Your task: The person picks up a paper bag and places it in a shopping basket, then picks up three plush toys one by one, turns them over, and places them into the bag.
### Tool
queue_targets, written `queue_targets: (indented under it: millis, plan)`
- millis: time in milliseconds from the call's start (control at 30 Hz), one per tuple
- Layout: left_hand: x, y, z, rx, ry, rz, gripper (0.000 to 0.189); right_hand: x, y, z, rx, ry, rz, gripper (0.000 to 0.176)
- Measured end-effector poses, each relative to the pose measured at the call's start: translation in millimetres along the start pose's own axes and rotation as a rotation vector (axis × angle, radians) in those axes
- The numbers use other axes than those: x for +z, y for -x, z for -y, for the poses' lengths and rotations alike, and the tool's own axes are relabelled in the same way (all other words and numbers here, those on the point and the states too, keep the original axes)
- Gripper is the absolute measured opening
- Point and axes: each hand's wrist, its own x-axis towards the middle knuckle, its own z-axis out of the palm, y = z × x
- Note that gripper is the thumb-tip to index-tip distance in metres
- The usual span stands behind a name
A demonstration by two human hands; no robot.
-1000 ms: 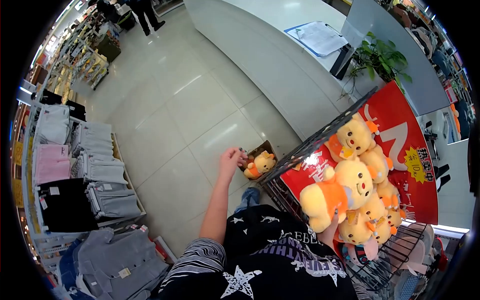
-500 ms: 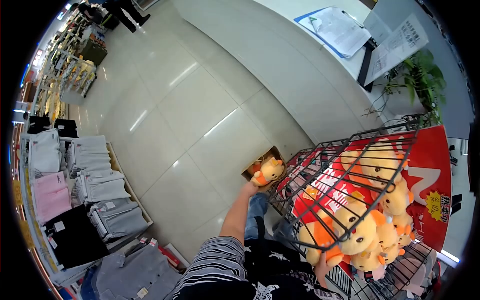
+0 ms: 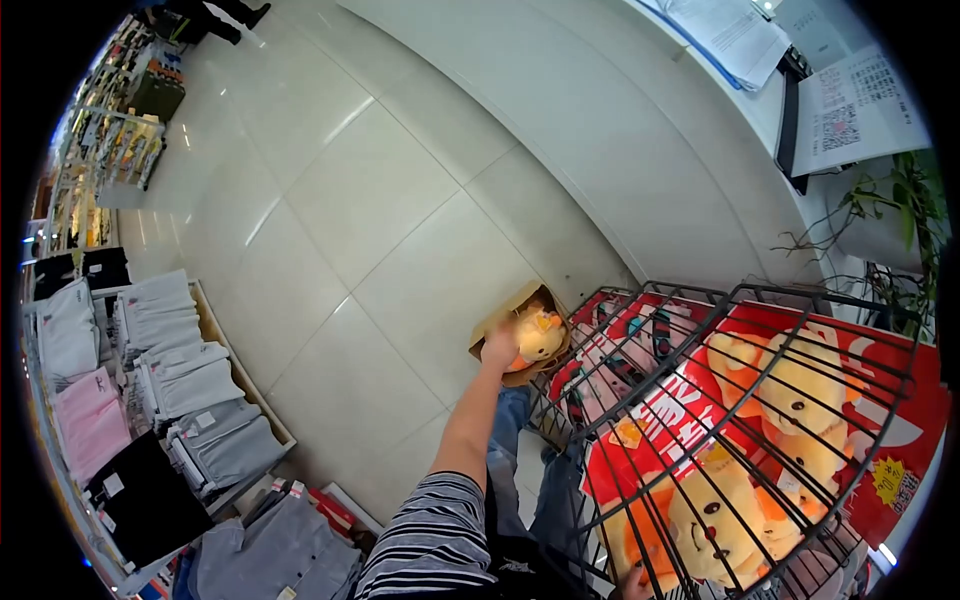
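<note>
A yellow-and-orange plush toy (image 3: 540, 335) lies in the open cardboard box (image 3: 490, 325) on the floor. My left hand (image 3: 498, 345), a little blurred, reaches down into the box and grips the side of this toy. At the bottom edge, my right hand (image 3: 633, 585) shows only in part, against the lower side of a large plush toy (image 3: 715, 525) behind the black wire basket (image 3: 690, 375). Its fingers are mostly hidden. Another plush toy (image 3: 800, 385) sits higher in the basket, in front of a red printed sign (image 3: 650, 425).
A pale counter (image 3: 600, 150) runs along the upper right, with papers (image 3: 735, 40), a sign stand (image 3: 850, 110) and a plant (image 3: 890, 200). Folded clothes (image 3: 205, 375) fill a display at left. A person's legs (image 3: 230, 20) show far off on the tiled floor (image 3: 360, 240).
My left hand has pushed the plush toy deeper into the box, and the box's flap stands out more to the left. The view has shifted, so basket and counter appear closer.
</note>
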Motion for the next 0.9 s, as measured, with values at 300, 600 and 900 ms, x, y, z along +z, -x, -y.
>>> queue_targets:
  millis: [300,600,900]
  plan:
    - [24,-40,22,0.087,-0.026,0.074,0.022,9,-1,5,-0.006,0.124,-0.021,0.064]
    - [29,-16,32,0.079,-0.079,0.157,0.022,9,-2,7,-0.064,0.123,-0.007,0.066]
    - [-45,28,59,-0.199,0.625,-0.022,0.020,8,-3,8,-0.164,0.012,0.011,0.068]
